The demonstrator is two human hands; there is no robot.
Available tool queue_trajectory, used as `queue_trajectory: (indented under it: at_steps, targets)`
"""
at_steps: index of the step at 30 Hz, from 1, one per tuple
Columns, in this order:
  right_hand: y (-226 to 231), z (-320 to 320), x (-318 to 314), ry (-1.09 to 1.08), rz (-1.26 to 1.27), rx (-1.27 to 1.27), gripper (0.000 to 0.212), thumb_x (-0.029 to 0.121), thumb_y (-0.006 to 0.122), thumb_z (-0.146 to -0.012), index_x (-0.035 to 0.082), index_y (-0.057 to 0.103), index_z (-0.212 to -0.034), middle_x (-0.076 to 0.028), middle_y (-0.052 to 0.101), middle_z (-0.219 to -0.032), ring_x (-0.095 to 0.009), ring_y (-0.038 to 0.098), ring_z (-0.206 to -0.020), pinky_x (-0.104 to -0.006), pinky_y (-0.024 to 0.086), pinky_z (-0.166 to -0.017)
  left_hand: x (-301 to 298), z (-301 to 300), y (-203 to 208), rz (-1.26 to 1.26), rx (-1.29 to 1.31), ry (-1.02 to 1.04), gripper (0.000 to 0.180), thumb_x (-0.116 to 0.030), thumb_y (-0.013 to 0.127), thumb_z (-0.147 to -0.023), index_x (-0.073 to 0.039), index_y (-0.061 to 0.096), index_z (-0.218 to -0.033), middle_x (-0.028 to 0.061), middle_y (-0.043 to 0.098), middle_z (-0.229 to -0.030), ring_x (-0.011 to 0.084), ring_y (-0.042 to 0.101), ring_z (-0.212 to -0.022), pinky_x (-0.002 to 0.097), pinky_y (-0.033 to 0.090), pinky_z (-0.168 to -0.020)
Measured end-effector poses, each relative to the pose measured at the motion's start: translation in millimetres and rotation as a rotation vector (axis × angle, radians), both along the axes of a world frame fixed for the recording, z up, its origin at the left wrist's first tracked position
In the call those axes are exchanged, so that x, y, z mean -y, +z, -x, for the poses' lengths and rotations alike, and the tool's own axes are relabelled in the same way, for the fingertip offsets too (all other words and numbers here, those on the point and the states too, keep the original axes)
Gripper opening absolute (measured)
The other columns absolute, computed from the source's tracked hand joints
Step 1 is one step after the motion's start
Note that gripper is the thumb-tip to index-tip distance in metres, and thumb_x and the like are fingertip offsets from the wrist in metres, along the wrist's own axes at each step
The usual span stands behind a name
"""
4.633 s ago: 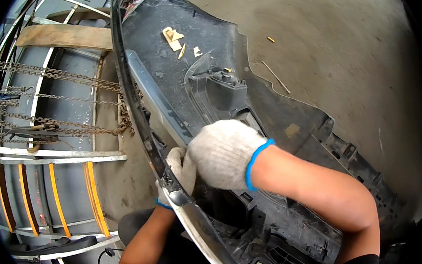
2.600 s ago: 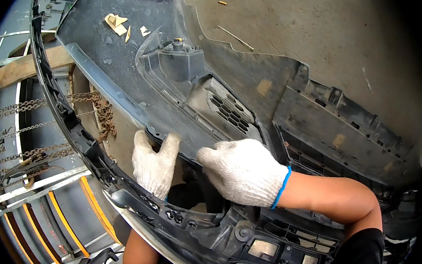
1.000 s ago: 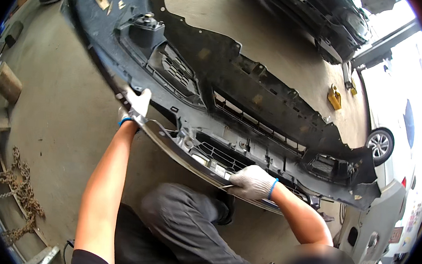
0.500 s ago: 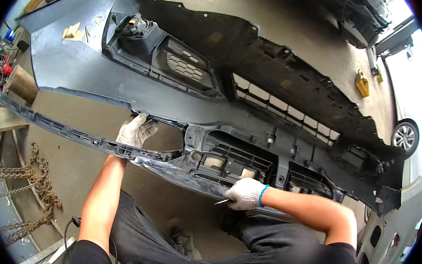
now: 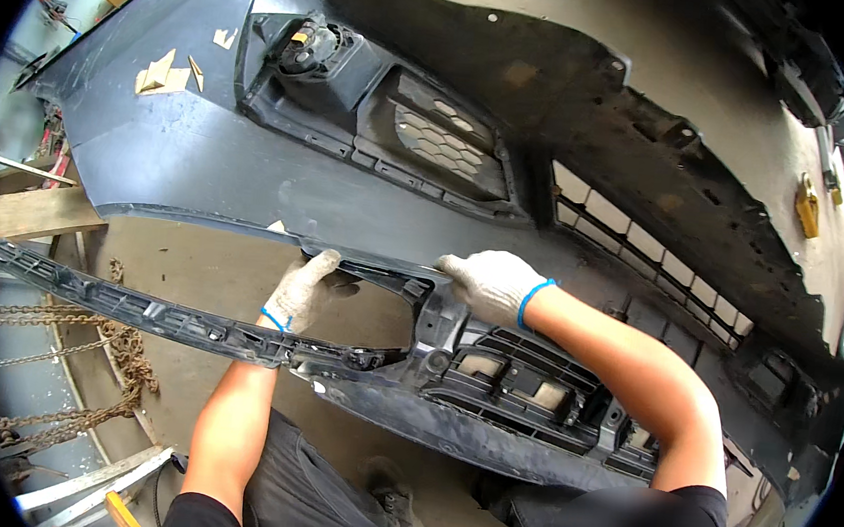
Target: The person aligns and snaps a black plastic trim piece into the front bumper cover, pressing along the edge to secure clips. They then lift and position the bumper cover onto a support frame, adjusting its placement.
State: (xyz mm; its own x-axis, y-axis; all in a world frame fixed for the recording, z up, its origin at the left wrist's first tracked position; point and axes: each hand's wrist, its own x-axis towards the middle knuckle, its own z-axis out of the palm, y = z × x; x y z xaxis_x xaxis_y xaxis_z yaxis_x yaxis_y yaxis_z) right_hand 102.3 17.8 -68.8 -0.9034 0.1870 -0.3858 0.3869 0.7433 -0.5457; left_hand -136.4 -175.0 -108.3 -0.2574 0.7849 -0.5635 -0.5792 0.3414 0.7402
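Note:
A large black car bumper cover (image 5: 328, 195) lies inner side up across the view, with a grille section (image 5: 494, 362) at its near side. My left hand (image 5: 301, 291), in a white knit glove, reaches through the headlight-shaped opening. Its thumb lies over the opening's far edge and its fingers curl beneath, gripping the bumper. My right hand (image 5: 496, 282), gloved too, is closed at the far right corner of that opening, against the bumper's inner face. Whatever is in its fingers is hidden. The long, narrow strip (image 5: 147, 312) of the bumper passes by my left wrist.
Scraps of tan paper (image 5: 162, 75) lie on the bumper's left part. A wooden beam (image 5: 30, 217) stands under its left end, with rusty chains (image 5: 128, 348) nearby. A yellow metal clamp (image 5: 808, 205) is at the far right. My legs are below the near edge.
My right hand has moved from the near edge up to the opening's far corner. The thin metal tool showing from it earlier is out of sight. The view has shifted; my left hand keeps its grip.

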Motion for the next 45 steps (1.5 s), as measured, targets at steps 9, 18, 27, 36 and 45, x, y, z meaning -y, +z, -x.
queue_trajectory:
  at_steps: [9,18,27,36,45]
  targets:
    - [-26.8,5.7,14.7,0.061,-0.080,-0.129,0.031,0.013,0.055,-0.087,0.002,0.061,-0.116,-0.022,0.066,-0.072,-0.040,0.067,-0.069,-0.0494,0.052,-0.059,0.2,0.1,0.0,-0.002,-0.131,-0.085,0.071,-0.039,0.072,-0.085,0.000,0.046,-0.139,0.0127,0.055,-0.131,0.0303,0.054,-0.121,0.0510,0.046,-0.102]
    - [-21.7,-1.4,23.2,0.003,-0.145,-0.125,0.024,0.014,0.055,-0.085,0.002,0.064,-0.104,-0.020,0.064,-0.064,-0.039,0.066,-0.062,-0.0493,0.050,-0.053,-2.5,1.4,-7.2,0.081,-0.141,0.028,0.065,-0.035,0.070,-0.087,0.001,0.047,-0.137,0.0130,0.056,-0.129,0.0284,0.056,-0.115,0.0484,0.050,-0.096]
    - [-39.3,-1.5,38.4,-0.098,-0.118,-0.191,0.026,0.009,0.052,-0.087,-0.001,0.059,-0.110,-0.022,0.067,-0.075,-0.040,0.067,-0.069,-0.0498,0.053,-0.061,-5.6,-6.7,-1.6,0.028,-0.217,-0.054,0.052,-0.023,0.059,-0.091,0.003,0.048,-0.134,0.0138,0.056,-0.128,0.0268,0.056,-0.115,0.0491,0.049,-0.097]
    - [-35.1,25.2,17.3,0.070,-0.015,-0.118,0.038,0.011,0.056,-0.084,0.011,0.064,-0.122,-0.022,0.065,-0.074,-0.042,0.065,-0.071,-0.0498,0.053,-0.066,-3.9,-8.9,-4.5,0.028,-0.126,-0.041,0.047,-0.022,0.057,-0.090,0.002,0.053,-0.130,0.0128,0.059,-0.125,0.0275,0.057,-0.114,0.0465,0.048,-0.100]
    - [-20.9,56.2,13.1,0.092,0.015,0.085,0.029,0.011,0.054,-0.079,0.007,0.072,-0.101,-0.022,0.070,-0.089,-0.042,0.067,-0.087,-0.0482,0.054,-0.079,-7.9,-15.1,-1.2,0.035,-0.057,0.040,0.036,-0.016,0.058,-0.089,0.006,0.059,-0.118,0.0133,0.063,-0.116,0.0242,0.060,-0.106,0.0422,0.051,-0.093]
